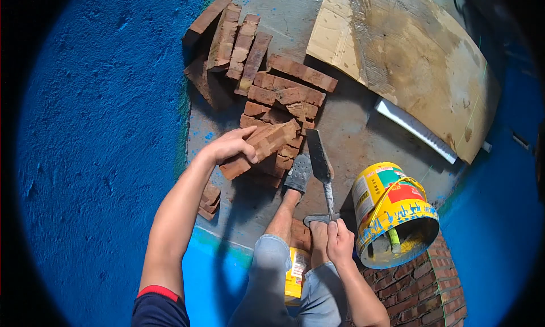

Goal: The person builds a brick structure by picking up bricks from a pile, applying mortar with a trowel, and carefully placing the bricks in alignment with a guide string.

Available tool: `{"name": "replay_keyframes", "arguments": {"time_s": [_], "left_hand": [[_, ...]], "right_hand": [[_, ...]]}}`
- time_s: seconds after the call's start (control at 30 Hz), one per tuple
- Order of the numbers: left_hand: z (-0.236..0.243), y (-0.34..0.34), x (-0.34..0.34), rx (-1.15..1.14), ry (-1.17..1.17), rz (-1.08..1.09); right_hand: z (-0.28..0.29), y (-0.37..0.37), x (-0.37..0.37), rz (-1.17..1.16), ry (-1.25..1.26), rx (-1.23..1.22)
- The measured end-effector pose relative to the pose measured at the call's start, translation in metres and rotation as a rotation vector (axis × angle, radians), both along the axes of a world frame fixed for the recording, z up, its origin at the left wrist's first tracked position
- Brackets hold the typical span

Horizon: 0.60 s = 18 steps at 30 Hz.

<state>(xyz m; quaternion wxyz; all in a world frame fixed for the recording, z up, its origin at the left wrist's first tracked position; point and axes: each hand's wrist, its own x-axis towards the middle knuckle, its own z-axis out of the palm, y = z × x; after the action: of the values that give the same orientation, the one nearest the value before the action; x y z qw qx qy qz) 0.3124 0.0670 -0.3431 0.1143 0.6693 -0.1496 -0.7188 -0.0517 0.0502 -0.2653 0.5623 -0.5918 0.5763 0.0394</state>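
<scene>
A reddish brick [267,146] is gripped in my left hand [231,146], held tilted above a pile of bricks [289,94]. The fingers go over its upper edge and the thumb presses its near face. My right hand [339,240] is wrapped round the handle of a trowel [321,156]. Its dark, narrow blade points away from me, beside the right end of the pile, apart from the held brick. Below the blade, a grey clog [298,174] covers one of my feet. Several more bricks [238,40] lean side by side at the far left of the pile.
Right of my right hand, a yellow bucket [372,202] hangs or stands tilted, with a green-handled tool [394,239] inside. A stained board [420,60] lies far right, a metal bar [417,132] along its near edge. A blue wall [108,128] rises left; brickwork [411,287] is near right.
</scene>
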Motion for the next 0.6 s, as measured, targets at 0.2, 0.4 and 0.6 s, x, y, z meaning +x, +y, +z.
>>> {"name": "replay_keyframes", "arguments": {"time_s": [0.2,0.4,0.6], "left_hand": [[0.0,0.022,0.0,0.19,0.31,0.327],[-0.004,0.029,-0.012,0.056,0.004,-0.06],[0.005,0.028,0.007,0.065,-0.025,-0.156]], "right_hand": [[0.018,-0.023,0.018,-0.078,-0.407,-0.134],[-0.03,-0.006,0.008,0.206,0.234,-0.095],[0.015,-0.01,-0.014,-0.159,-0.013,-0.033]]}}
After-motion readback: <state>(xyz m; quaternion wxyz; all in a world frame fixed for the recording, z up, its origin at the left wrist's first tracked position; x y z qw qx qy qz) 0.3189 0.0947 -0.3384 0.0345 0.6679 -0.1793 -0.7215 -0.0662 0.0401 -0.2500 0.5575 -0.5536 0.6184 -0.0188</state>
